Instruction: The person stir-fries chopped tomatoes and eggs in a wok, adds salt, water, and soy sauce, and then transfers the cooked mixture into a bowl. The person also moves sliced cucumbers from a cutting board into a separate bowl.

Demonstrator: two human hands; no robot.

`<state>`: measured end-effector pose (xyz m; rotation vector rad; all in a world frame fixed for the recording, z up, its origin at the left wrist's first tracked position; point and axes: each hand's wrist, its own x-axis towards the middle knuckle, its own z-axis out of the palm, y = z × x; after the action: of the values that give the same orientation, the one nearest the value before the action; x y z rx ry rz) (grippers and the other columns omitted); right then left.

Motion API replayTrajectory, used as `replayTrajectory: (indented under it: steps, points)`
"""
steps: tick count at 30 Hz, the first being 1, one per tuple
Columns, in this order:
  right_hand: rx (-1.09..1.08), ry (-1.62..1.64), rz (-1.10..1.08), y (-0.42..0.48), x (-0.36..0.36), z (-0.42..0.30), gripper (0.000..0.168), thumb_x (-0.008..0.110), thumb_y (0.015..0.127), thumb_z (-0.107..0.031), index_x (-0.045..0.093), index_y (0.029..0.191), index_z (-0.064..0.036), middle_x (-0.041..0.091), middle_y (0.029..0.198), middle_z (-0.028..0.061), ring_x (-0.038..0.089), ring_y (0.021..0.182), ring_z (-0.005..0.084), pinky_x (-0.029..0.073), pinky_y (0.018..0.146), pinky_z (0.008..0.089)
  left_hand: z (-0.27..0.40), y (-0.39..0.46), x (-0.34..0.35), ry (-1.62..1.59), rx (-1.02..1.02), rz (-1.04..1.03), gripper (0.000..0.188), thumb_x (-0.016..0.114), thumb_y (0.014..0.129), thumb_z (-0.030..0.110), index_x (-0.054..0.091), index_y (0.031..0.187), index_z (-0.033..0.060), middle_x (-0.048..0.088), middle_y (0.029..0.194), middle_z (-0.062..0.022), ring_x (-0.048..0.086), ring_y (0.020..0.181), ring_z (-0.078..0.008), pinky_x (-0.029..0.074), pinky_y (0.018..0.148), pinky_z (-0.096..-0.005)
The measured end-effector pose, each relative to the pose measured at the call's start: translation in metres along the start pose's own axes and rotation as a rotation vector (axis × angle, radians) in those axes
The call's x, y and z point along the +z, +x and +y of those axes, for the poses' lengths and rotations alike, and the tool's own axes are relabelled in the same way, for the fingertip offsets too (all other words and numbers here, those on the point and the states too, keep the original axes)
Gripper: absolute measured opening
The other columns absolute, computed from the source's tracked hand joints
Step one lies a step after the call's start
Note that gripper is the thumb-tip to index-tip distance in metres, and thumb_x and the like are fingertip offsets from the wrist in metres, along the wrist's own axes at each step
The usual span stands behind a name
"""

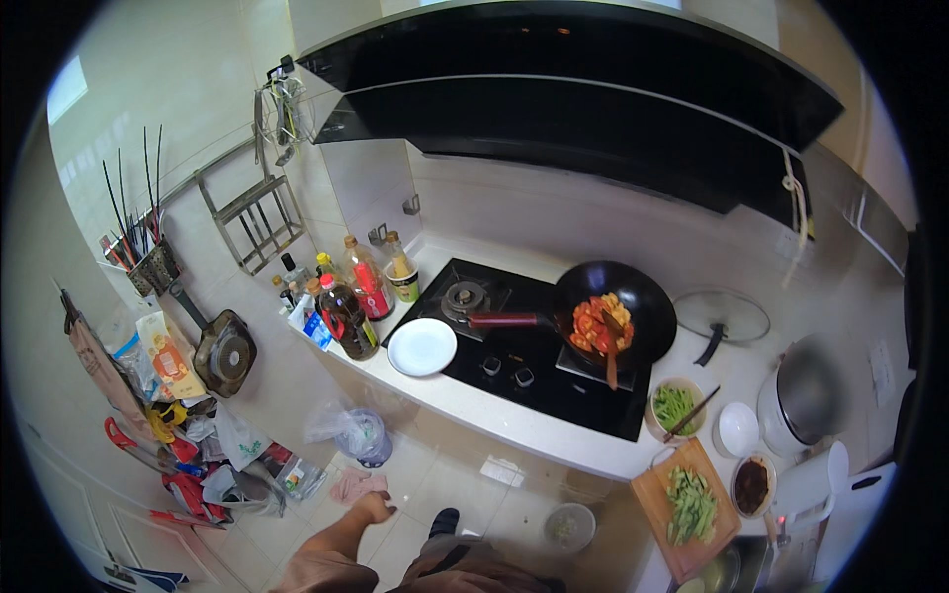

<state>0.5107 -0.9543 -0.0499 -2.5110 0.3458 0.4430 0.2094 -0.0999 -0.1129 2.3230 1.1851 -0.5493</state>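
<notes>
My left hand hangs low at the bottom left, its fingers partly curled. In the picture it overlaps the edge of a pink cloth on the floor; whether they touch is unclear. My right hand is out of view. Before me, a black wok with a red-brown handle sits on the right of the gas hob. It contains tomato pieces with egg, and a wooden spatula rests in it. A white plate overlaps the hob's left edge.
Sauce bottles crowd the left counter. On the right are a glass lid, a bowl of chopped greens with chopsticks, a white bowl and a cutting board bearing sliced green vegetables. A bin stands on the floor.
</notes>
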Motion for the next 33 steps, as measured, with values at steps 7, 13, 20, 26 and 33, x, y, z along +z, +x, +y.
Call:
replayTrajectory:
  steps: [7, 13, 20, 26, 33]
  points:
    - [0.081, -0.300, 0.272, -0.034, -0.009, -0.053, 0.060, 0.068, 0.086, -0.033, 0.056, 0.138, -0.004, 0.059, 0.140, 0.0135, 0.061, 0.117, 0.0299, 0.052, 0.096, 0.0408, -0.138, 0.151, -0.174, -0.452, -0.348, 0.629, 0.049, 0.073, 0.082, 0.032, 0.065, 0.119, 0.0002, 0.071, 0.107, -0.0255, 0.069, 0.104, -0.0377, 0.053, 0.091, -0.0426]
    - [0.260, -0.270, 0.434, -0.083, -0.008, -0.156, 0.060, 0.066, 0.088, -0.031, 0.051, 0.139, -0.002, 0.055, 0.143, 0.0166, 0.053, 0.127, 0.0294, 0.041, 0.108, 0.0374, -0.192, 0.258, -0.289, -0.916, -0.454, 1.041, 0.050, 0.073, 0.085, 0.027, 0.062, 0.124, -0.0024, 0.065, 0.122, -0.0277, 0.063, 0.114, -0.0401, 0.049, 0.099, -0.0435]
    - [0.097, -0.401, 0.704, -0.129, 0.043, -0.261, 0.028, 0.059, 0.087, -0.015, 0.068, 0.106, 0.003, 0.068, 0.096, 0.0216, 0.065, 0.089, 0.0407, 0.053, 0.077, 0.0433, -0.275, 0.346, -0.307, -0.891, -0.306, 1.070, 0.021, 0.070, 0.092, 0.019, 0.072, 0.103, 0.0006, 0.073, 0.094, -0.0119, 0.068, 0.090, -0.0238, 0.053, 0.089, -0.0376]
    - [0.250, -0.248, 0.303, -0.105, 0.063, -0.244, 0.070, 0.066, 0.075, -0.019, 0.054, 0.142, -0.005, 0.061, 0.133, 0.0249, 0.059, 0.124, 0.0397, 0.049, 0.105, 0.0417, -0.271, 0.275, -0.308, -0.583, -0.112, 1.231, 0.031, 0.058, 0.103, 0.022, 0.065, 0.117, -0.0057, 0.069, 0.109, -0.0115, 0.063, 0.098, -0.0223, 0.050, 0.093, -0.0375]
    - [0.152, -0.221, 0.398, -0.059, 0.091, -0.380, 0.034, 0.068, 0.081, -0.030, 0.074, 0.107, -0.009, 0.073, 0.100, 0.0195, 0.070, 0.097, 0.0385, 0.056, 0.088, 0.0459, -0.203, 0.121, -0.226, -0.601, -0.064, 1.268, 0.034, 0.066, 0.098, 0.022, 0.067, 0.109, -0.0101, 0.068, 0.108, -0.0287, 0.067, 0.099, -0.0375, 0.053, 0.090, -0.0439]
